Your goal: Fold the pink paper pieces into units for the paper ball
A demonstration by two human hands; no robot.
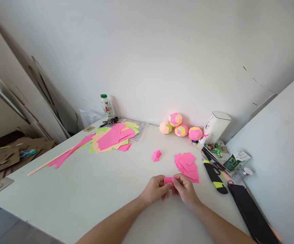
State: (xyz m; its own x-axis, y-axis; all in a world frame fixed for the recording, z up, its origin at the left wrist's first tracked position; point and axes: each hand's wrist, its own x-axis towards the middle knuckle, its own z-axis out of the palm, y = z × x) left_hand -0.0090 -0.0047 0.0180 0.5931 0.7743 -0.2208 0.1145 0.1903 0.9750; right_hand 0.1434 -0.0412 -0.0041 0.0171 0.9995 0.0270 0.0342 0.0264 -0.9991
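Note:
A small piece of pink paper [168,180] is pinched between my two hands, just above the table's near part. My left hand [155,188] grips its left end, thumb on top, fingers curled beneath. At the right end my right hand [186,190] holds it the same way. Whether the paper is folded I cannot tell. Just beyond my hands lies a pile of pink paper pieces [186,164], to the right. Farther back and left of that pile sit small folded pink paper pieces [156,155], close together.
Several faceted paper balls [175,119] rest by the wall. A utility knife [215,177], a black phone-like slab [253,211] and a white container [216,127] line the right side. Coloured paper sheets [111,137], paper strips [70,150] and a bottle [107,106] occupy the left.

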